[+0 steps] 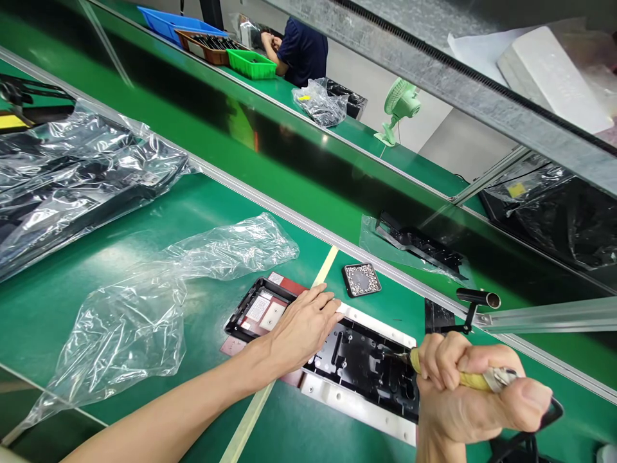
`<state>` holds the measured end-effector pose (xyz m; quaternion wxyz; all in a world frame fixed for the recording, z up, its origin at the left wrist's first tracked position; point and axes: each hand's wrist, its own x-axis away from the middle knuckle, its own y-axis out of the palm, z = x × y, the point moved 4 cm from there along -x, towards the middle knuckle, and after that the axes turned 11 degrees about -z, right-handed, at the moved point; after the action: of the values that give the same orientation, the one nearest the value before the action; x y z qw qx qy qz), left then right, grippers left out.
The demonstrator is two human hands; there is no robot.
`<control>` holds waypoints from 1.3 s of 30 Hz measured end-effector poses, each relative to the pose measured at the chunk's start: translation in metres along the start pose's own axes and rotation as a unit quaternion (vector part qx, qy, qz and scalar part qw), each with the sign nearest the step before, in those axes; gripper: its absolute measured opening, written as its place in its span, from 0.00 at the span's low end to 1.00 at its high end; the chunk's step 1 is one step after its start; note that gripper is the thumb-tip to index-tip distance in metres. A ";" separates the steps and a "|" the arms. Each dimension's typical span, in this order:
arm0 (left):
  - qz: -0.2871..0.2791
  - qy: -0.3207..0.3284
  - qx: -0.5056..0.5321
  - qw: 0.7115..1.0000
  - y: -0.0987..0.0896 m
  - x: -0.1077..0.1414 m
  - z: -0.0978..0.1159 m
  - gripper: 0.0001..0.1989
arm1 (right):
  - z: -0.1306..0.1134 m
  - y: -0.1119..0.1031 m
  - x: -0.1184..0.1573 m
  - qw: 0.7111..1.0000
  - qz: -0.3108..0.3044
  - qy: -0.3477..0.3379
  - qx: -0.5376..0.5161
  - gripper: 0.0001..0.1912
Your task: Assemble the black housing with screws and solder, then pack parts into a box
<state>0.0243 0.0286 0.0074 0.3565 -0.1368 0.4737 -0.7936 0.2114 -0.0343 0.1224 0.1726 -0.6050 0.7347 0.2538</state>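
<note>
My right hand (467,386) is wrapped around a screwdriver (475,381) with yellow tape on its handle. Its tip points left into a long black plastic housing (357,354), which lies in a white fixture (347,402). Fingers stretched out, my left hand (306,325) lies flat across the housing near its left part and presses on it. An open black frame section (245,305) extends left of that hand, with a label and reddish base showing through. A small black tray (362,280) of tiny screws stands behind the fixture.
Clear plastic bags (139,315) lie on the green table at left, with bagged black parts (72,173) behind. Another black part (419,241) rests past the metal rail. Near my right hand is a black tubular holder (477,297). A co-worker (306,51) sits beyond.
</note>
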 end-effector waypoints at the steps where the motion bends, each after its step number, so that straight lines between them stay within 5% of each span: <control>1: 0.000 0.000 0.000 1.000 0.000 0.000 0.000 0.20 | 0.000 0.000 0.000 1.000 0.000 0.000 0.000 0.23; 39: -0.005 0.006 -0.001 1.000 -0.001 -0.002 0.000 0.20 | 0.002 0.003 -0.004 1.000 0.018 0.006 0.007 0.23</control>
<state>0.0250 0.0304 0.0081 0.3497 -0.1345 0.4763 -0.7954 0.2090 -0.0300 0.1234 0.1681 -0.5922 0.7479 0.2485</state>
